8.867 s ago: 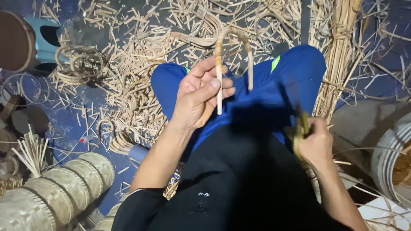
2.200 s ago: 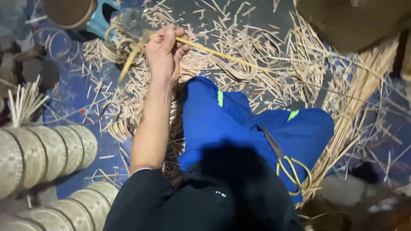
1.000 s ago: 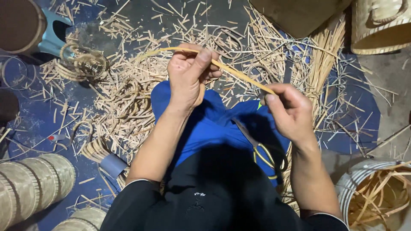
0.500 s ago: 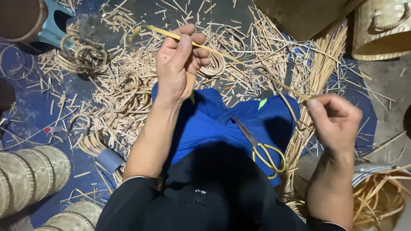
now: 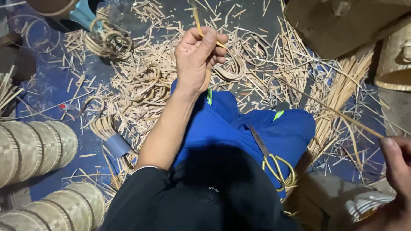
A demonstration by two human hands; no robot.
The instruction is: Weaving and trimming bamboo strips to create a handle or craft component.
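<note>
Stretching thin and pale between both pinching hands, left hand point(image 5: 199, 57) and right hand point(image 5: 396, 160), the bamboo strip point(image 5: 317, 102) runs taut.

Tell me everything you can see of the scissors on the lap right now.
The scissors lie loose on the blue trouser leg, on the right thigh. The blades are dark grey metal, closed together and pointing up and away towards the knee. The two loop handles are yellow, thin and rounded, lying nearest the body at the edge of the leg. Neither hand touches them; the right hand is the nearer one.
</note>
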